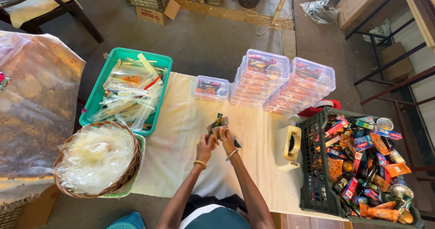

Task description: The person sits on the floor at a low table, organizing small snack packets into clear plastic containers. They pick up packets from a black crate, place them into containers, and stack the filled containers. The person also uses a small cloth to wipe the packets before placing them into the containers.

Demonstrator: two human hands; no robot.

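Note:
Both my hands meet over the middle of a cream cloth-covered table (pixel 181 134). My left hand (pixel 206 144) and my right hand (pixel 225 137) together hold a small clear plastic pouch (pixel 217 124) with dark and orange items inside it. A bangle sits on each wrist. The pouch is held just above the cloth, a little in front of a single clear lidded box (pixel 211 88).
A teal tray (pixel 108 72) of packaged items and a wicker basket (pixel 129 172) of clear bags lie on the left. Two stacks of clear lidded boxes (pixel 281 81) stand at the back. A tape dispenser (pixel 288 147) and a dark crate (pixel 312 165) of small goods sit at the right.

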